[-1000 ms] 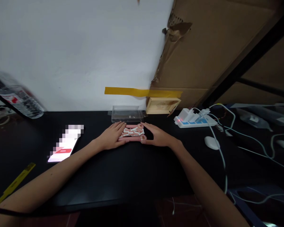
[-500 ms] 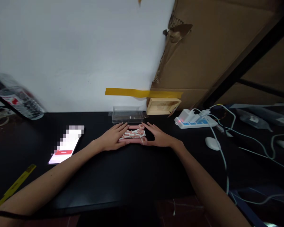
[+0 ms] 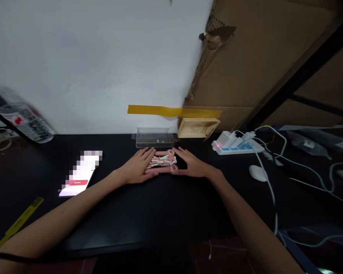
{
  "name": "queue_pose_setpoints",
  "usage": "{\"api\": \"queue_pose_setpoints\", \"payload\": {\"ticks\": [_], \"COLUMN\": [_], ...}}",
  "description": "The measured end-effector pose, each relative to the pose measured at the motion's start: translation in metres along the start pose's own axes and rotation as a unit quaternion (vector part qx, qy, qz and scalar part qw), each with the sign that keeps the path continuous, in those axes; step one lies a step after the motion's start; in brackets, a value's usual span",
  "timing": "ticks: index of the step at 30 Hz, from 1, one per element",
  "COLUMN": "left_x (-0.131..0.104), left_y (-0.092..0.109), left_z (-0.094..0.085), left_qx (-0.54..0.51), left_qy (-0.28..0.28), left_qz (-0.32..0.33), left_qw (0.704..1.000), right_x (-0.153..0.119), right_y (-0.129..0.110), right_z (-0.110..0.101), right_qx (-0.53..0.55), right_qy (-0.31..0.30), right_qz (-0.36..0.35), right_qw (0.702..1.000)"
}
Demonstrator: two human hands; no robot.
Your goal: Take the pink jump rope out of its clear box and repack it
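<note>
A beaded skipping rope (image 3: 161, 161) lies bundled on the black table, its short pink and white pieces between two pink handles (image 3: 160, 170). My left hand (image 3: 135, 166) lies palm down over the bundle's left end, fingers stretched toward the upper handle and thumb along the lower one. It hides that end of the rope. At the right end, my right hand (image 3: 193, 163) is spread in a wide arch, its fingertips and thumb at the round handle ends. A dark gap shows between the right palm and the beads.
Behind the rope stand a clear plastic box (image 3: 154, 142) and a shallow wooden box (image 3: 196, 131). A lit phone (image 3: 81, 175) lies left, near a plastic bottle (image 3: 25, 120). Right are a power strip (image 3: 237, 148), a white mouse (image 3: 257, 173) and loose cables (image 3: 270, 190).
The camera view has shifted very slightly. Both hands keep nearly the same places around the skipping rope, and the rope still lies on the table.
</note>
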State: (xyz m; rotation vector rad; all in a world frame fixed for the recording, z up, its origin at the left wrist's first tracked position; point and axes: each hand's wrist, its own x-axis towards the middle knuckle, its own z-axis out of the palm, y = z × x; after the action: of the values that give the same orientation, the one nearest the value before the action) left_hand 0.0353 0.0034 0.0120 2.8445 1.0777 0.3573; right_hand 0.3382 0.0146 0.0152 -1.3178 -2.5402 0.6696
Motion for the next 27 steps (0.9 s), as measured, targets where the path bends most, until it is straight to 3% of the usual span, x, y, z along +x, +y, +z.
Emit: {"api": "queue_pose_setpoints", "payload": {"ticks": [7,12,18,27], "left_x": [0.002,0.008,0.018,0.017], "left_y": [-0.006,0.004,0.018,0.008], "left_z": [-0.003,-0.012,0.001,0.011], "left_qx": [0.014,0.049,0.035,0.001], "left_qy": [-0.023,-0.034,0.014,0.055], "left_qz": [0.004,-0.008,-0.019,-0.031], "left_qw": [1.0,0.998,0.999,0.998], "right_x": [0.0,0.002,0.003,0.003], "right_y": [0.003,0.001,0.004,0.002], "right_z": [0.002,0.002,0.007,0.008], "right_qx": [-0.006,-0.017,-0.026,-0.019], "right_qy": [0.007,0.007,0.021,0.03], "right_qz": [-0.017,-0.01,-0.025,-0.022], "right_qw": [1.0,1.0,0.999,0.999]}}
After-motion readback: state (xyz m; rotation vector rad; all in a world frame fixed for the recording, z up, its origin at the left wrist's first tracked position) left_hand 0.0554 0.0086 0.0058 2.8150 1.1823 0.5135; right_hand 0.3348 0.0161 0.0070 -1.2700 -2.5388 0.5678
